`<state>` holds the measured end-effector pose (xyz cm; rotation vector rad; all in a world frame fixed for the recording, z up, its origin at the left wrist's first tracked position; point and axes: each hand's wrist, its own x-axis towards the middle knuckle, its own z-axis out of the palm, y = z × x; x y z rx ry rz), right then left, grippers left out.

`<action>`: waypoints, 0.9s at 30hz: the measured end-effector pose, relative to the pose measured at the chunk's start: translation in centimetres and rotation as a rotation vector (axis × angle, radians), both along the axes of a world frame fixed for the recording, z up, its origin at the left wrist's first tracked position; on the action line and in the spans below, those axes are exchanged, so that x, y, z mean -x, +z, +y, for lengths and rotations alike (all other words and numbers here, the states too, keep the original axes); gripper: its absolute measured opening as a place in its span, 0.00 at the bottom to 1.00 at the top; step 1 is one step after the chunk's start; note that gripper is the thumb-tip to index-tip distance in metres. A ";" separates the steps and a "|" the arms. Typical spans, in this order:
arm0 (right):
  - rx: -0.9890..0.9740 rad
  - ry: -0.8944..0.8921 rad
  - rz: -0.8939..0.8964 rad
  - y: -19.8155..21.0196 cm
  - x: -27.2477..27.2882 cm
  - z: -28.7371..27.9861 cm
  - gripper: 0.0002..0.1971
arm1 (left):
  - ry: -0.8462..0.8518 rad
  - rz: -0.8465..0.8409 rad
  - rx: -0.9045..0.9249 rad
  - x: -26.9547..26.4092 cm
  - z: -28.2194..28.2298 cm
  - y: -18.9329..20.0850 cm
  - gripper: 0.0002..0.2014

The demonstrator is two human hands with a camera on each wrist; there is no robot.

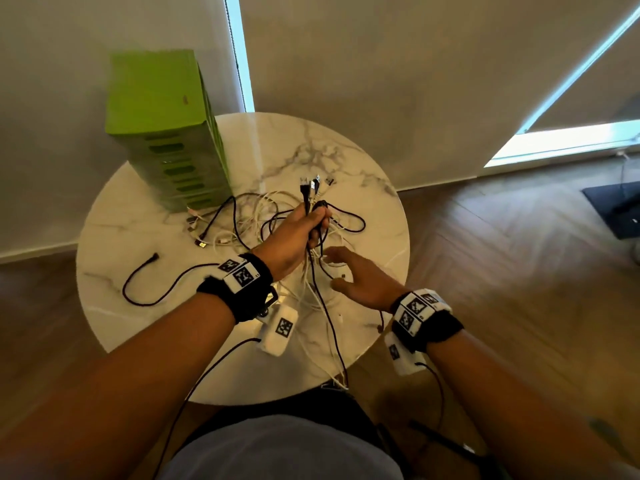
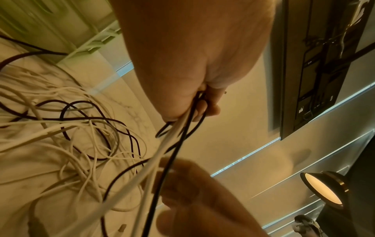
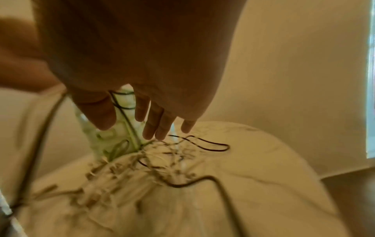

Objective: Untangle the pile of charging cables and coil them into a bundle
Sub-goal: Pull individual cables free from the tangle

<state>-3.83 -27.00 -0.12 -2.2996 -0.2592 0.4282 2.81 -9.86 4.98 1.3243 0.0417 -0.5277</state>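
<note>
A tangle of white and black charging cables (image 1: 263,220) lies across the round marble table (image 1: 374,209). My left hand (image 1: 304,226) grips a bunch of cables (image 2: 182,126) upright, their plugs (image 1: 313,183) sticking out above the fist and the strands hanging down toward the table's near edge. My right hand (image 1: 353,275) hovers just right of those hanging strands with fingers spread and holds nothing. In the right wrist view its fingers (image 3: 154,126) point over the cable pile (image 3: 154,158). A loose black cable (image 1: 145,285) loops at the table's left.
A tall green slotted box (image 1: 166,133) stands at the table's back left, right behind the cables. Wooden floor surrounds the table, with walls close behind. A lit lamp (image 2: 322,189) shows in the left wrist view.
</note>
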 end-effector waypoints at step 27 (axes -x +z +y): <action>0.299 -0.064 0.135 -1.7 1.0 -1.0 0.35 | 0.043 0.053 0.146 0.9 3.4 0.7 0.15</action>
